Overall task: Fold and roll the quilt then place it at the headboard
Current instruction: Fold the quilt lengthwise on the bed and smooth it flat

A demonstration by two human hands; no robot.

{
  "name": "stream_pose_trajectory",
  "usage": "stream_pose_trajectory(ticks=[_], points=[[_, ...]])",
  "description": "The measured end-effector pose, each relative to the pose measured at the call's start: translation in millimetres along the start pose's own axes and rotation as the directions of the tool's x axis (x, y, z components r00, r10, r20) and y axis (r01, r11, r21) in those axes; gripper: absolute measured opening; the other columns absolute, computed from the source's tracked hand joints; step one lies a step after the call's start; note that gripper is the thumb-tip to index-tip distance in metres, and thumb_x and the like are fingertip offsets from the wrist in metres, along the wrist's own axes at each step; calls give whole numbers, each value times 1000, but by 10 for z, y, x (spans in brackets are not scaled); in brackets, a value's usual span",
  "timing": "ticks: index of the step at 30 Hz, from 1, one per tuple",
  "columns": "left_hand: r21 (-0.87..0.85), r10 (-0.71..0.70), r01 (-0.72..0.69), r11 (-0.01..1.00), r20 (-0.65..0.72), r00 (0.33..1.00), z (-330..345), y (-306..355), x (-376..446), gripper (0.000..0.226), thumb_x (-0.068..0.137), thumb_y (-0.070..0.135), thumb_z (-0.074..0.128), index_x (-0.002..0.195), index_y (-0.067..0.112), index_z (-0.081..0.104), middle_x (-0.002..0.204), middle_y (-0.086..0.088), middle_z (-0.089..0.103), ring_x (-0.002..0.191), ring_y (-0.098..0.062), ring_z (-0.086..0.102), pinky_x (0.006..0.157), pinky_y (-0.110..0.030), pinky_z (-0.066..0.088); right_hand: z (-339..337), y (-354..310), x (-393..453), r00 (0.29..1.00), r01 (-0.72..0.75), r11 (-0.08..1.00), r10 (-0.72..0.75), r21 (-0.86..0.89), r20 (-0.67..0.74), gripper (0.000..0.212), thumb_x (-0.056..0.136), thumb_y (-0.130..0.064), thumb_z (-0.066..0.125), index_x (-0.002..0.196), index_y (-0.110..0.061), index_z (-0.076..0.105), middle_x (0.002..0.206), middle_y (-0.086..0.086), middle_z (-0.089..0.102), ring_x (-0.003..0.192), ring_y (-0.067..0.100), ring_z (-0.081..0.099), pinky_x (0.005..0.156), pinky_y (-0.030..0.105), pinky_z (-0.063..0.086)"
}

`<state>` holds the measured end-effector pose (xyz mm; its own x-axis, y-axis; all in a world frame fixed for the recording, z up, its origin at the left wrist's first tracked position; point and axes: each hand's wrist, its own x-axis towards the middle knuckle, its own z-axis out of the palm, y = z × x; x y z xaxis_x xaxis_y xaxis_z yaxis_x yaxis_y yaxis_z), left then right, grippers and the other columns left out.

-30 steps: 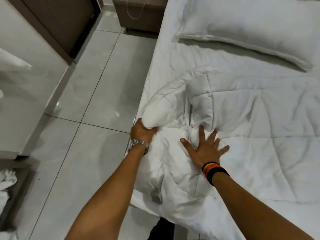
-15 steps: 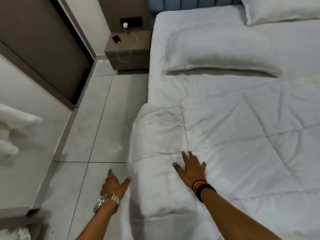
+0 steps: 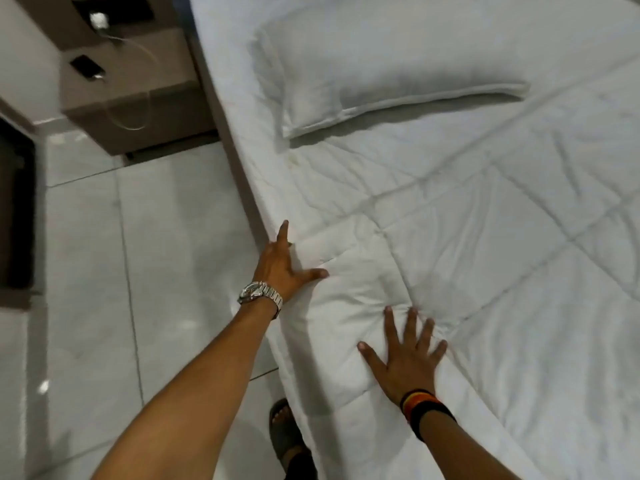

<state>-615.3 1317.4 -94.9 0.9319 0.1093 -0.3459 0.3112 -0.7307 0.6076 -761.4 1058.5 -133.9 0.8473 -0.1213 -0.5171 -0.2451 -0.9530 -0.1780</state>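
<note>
the white quilt (image 3: pixel 467 271) lies spread over the bed (image 3: pixel 239 140), its near corner at the bed's left edge, its stitched squares creased. the left hand (image 3: pixel 280 268) rests against that edge at the corner, fingers (image 3: pixel 284 230) released and straight, thumb lying on the quilt's top; it grips nothing. a metal wristwatch (image 3: pixel 259 294) sits on its wrist. the right hand (image 3: pixel 407 358) presses flat on the quilt just inside the edge, fingers released and spread, with a black, orange and yellow wristband (image 3: pixel 424 407) on its wrist. beyond the quilt a white pillow (image 3: pixel 374 64) lies on the sheet, apart from the quilt's far border. left of the bed the pale tiled floor (image 3: pixel 114 254) is open; a sandalled foot (image 3: pixel 285 431) stands on it just beside the bed. a brown nightstand (image 3: pixel 145 109) stands against the bed's side farther up, carrying a dark phone (image 3: pixel 86 65) with a white cable (image 3: pixel 138 98) hanging over its front.
</note>
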Motion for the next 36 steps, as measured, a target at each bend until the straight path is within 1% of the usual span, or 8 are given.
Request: stream_pose_trajectory(ticks=[5,9,12,16,20,25,29,36], points=[[89,75,-91,992,167,983,-221,-137,447,90,55,93,66,129,47,43,107,-4,73,105,-32,70,75,-34,48,-123,-98,-197,1000,-12,981,11,194,5,86,93,-84,26,159,-52,-20,171,-6,-32,159,23,-27,127,58,-13],[62,30,-36,997,84,996,-634,-122,886,91,65,78,79,138,34,47,119,-20,71,109,-41,68,82,-41,53,-97,-8,-621,979,-133,941,173,310,-105,79,99,-75,30,162,-48,-9,171,-11,-24,161,13,-18,130,47,-8],[147,-123,113,983,66,990,-616,-19,822,111,80,61,79,162,14,21,140,-35,57,126,-51,57,100,-53,50,57,191,-1083,906,-334,866,404,373,-125,83,101,-60,49,166,-29,8,175,4,-10,164,26,-2,130,48,0],[278,212,-216,936,47,976,-146,496,36,102,94,52,68,164,-1,16,159,-33,37,146,-48,39,120,-54,31,186,482,-1771,674,-538,606,727,586,-134,83,100,-54,57,167,-29,15,177,7,-3,164,27,-3,129,49,-5],[189,508,-601,777,378,774,624,803,-1159,110,83,75,31,162,-1,23,167,-24,25,155,-41,25,127,-46,20,329,770,-2214,426,-512,75,887,856,178,110,91,-62,67,168,-27,-3,177,9,-7,163,30,-2,129,54,10],[123,567,-785,608,624,537,1530,630,-2011,88,102,63,39,163,23,-11,175,-4,-1,162,-22,3,130,-37,2,704,871,-2306,515,-215,-214,804,953,297,132,67,-63,90,168,-24,14,167,3,35,150,29,41,125,43,33],[123,529,-779,615,668,523,1637,464,-2291,85,103,63,38,167,27,-6,175,0,-3,161,-20,0,130,-38,2,874,779,-2365,574,-152,-239,768,959,283,107,47,-73,91,138,-28,56,128,-7,66,106,14,64,93,27,51],[86,473,-713,696,692,545,1253,277,-2209,87,101,65,41,167,29,-1,175,5,6,160,-13,9,128,-28,6,838,658,-2435,717,-122,-291,635,949,287,80,60,-50,99,127,-25,64,113,-8,72,105,18,70,89,26,55]])
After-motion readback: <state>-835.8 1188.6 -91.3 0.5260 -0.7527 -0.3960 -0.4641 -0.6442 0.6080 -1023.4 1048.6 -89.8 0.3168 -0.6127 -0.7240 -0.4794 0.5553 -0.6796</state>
